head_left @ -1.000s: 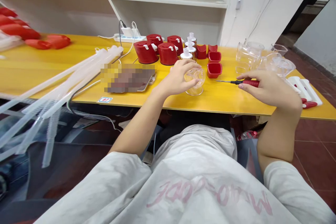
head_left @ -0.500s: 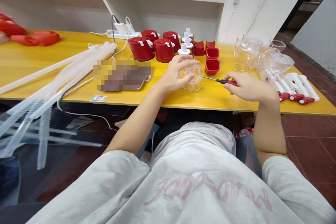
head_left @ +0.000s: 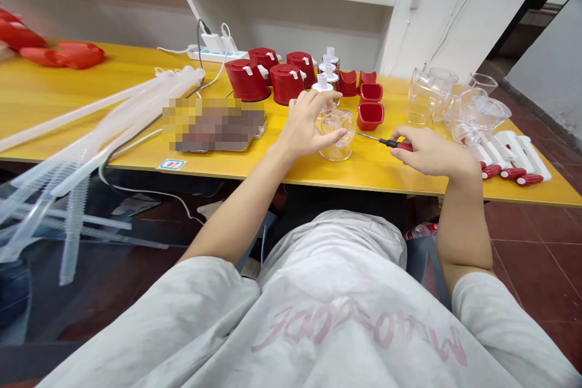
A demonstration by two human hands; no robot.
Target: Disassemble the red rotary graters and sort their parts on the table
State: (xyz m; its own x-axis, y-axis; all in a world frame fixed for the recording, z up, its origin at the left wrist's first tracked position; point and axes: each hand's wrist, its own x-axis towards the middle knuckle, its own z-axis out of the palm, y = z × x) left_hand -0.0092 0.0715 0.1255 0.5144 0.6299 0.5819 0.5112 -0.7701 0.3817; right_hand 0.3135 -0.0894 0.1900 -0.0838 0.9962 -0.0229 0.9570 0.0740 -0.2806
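A clear plastic cup-like part (head_left: 337, 148) stands on the yellow table in front of me. My left hand (head_left: 305, 124) is around its left side, fingers raised and spread, with the thumb across its front; whether the thumb presses on it I cannot tell. My right hand (head_left: 425, 150) grips the red and black handle of a screwdriver (head_left: 388, 143). The thin shaft points left, its tip at the right side of the clear part. Just behind stand small red square cups (head_left: 370, 116) and white-topped cylindrical parts (head_left: 324, 85).
Several red round housings (head_left: 287, 86) stand further back. Clear cups (head_left: 468, 106) and white parts with red ends (head_left: 522, 154) lie to the right. At left are translucent tubes (head_left: 136, 103), cables, a blurred-out flat object (head_left: 218, 127) and a power strip (head_left: 218, 53).
The fingers of my left hand have lifted and spread wider from the clear part. My right hand still holds the screwdriver close to it. The view has shifted slightly.
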